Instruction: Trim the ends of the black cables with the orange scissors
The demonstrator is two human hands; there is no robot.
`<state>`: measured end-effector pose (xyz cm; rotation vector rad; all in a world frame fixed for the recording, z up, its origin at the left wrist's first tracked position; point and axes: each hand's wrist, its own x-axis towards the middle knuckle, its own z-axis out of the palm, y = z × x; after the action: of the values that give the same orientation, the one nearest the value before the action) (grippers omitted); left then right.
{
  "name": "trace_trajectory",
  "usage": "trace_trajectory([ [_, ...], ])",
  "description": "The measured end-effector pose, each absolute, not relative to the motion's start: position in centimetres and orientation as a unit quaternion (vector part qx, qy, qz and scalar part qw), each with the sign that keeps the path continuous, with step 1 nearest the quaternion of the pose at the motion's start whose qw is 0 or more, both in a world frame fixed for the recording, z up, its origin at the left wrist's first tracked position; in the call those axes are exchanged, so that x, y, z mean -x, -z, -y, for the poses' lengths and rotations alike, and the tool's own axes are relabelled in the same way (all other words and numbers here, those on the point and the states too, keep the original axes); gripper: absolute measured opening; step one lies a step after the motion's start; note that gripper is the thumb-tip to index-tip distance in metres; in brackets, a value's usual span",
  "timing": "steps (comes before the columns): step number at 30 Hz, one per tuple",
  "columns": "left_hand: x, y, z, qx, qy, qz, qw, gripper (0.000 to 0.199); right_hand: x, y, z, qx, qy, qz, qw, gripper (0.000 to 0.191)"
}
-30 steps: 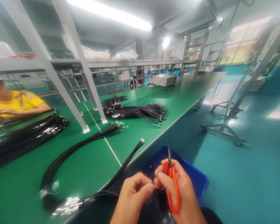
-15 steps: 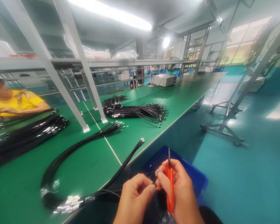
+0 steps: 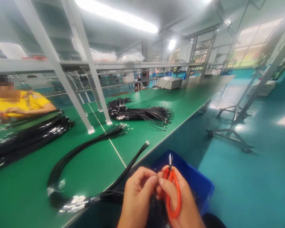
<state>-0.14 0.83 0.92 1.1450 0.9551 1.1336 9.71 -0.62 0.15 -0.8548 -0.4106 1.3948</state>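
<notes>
My right hand (image 3: 179,193) is closed around a pair of scissors (image 3: 178,202) with orange-red handles, its short blades pointing up and slightly apart. Close against it, my left hand (image 3: 141,190) is pinched, thumb to forefinger. The fingertips of both hands meet, and whatever lies between them is too small or hidden to make out. Left of my hands, a long bundle of black cables (image 3: 59,164) with silvery ends curves over the green table (image 3: 21,196). A thinner group of black cables (image 3: 130,164) rises beside my left hand along the table edge.
A blue bin (image 3: 204,186) stands below and behind my hands. More black cables (image 3: 142,113) lie farther along the table, and a large pile (image 3: 30,136) lies at left, near a person in a yellow top (image 3: 35,103). Shelf posts (image 3: 98,76) rise from the tabletop; a wheeled rack (image 3: 232,126) stands at right.
The scissors have turned, so both handle loops and the parted blades now show. My fingertips have come closer together. The whole view has shifted slightly.
</notes>
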Motion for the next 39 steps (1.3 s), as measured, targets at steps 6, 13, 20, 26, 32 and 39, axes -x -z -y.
trace_trajectory([
  [6,0.5,-1.1,-1.2,-0.446,-0.494,-0.389,0.637,0.022,-10.1,-0.9,0.8,0.337,-0.676,0.173,0.632,0.015],
  [13,-0.4,-1.6,-0.8,-0.394,-0.529,-0.338,0.671,0.021,-10.3,-1.6,0.7,0.34,-0.676,0.147,0.637,0.017],
  [20,-0.4,-1.0,-1.1,-0.401,-0.519,-0.359,0.665,0.022,-10.2,-1.6,0.5,0.336,-0.677,0.132,0.642,0.017],
  [26,0.5,-0.8,-0.9,-0.497,-0.547,-0.478,0.475,0.011,-10.3,-1.7,0.6,0.339,-0.677,0.116,0.643,0.02],
  [32,1.0,-1.7,-0.5,-0.603,-0.542,-0.507,0.292,0.008,-10.0,-1.4,0.5,0.297,-0.696,0.114,0.644,0.015],
  [39,1.7,-0.6,-0.3,-0.629,-0.461,-0.5,0.375,0.008,-9.7,-1.6,0.5,0.329,-0.665,0.12,0.659,0.016],
])
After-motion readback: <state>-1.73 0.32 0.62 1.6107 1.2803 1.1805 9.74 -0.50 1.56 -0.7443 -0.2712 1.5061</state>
